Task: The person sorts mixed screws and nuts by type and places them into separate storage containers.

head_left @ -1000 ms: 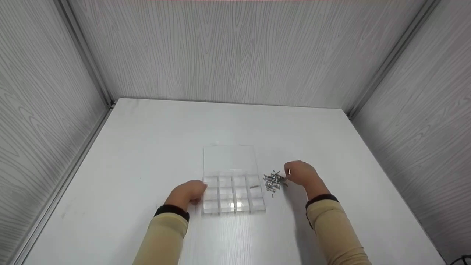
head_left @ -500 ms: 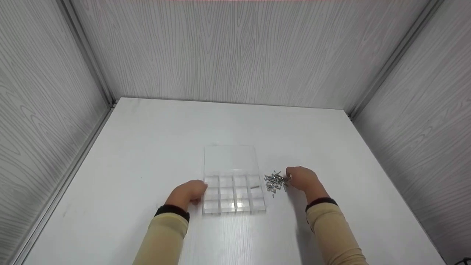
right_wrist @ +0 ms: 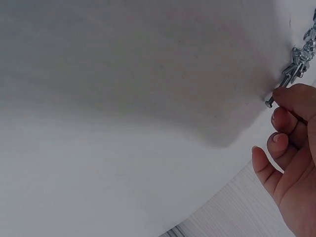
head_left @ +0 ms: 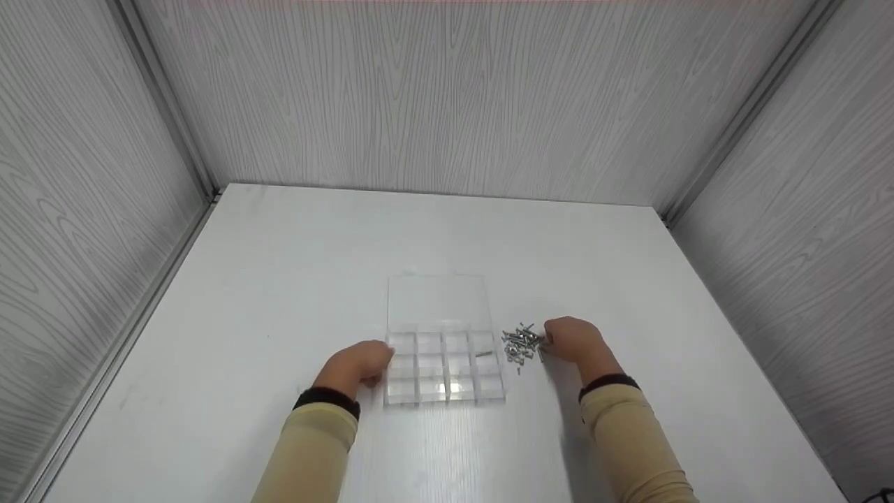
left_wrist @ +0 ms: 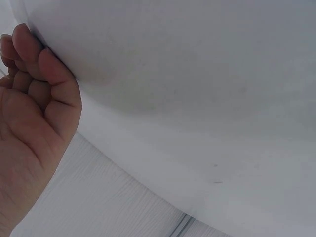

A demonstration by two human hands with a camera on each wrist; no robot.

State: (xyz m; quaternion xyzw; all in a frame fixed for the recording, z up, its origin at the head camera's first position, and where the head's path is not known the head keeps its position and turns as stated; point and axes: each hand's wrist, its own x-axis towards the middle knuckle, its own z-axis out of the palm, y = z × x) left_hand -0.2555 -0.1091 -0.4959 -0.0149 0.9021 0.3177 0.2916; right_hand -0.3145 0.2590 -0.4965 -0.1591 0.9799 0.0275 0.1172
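A clear plastic compartment box [head_left: 445,377] lies on the white table, its transparent lid [head_left: 436,300] laid back flat behind it. One screw [head_left: 484,354] is in a compartment on its right side. My left hand [head_left: 356,363] holds the box at its left edge; in the left wrist view its fingers [left_wrist: 58,69] are curled. Just right of the box is a small heap of metal screws [head_left: 520,342]. At the heap's right side my right hand [head_left: 576,340] pinches a screw [right_wrist: 269,102] between thumb and finger; the hand partly covers it.
White wood-grain panels [head_left: 447,98] stand behind the table and at both sides. A small loose screw [head_left: 518,371] lies just in front of the heap. A dark cable [head_left: 881,494] shows at the lower right corner.
My right hand has come slightly down toward the near side of the heap, its fingers now among the screws at the right. My left hand and the box stay where they were.
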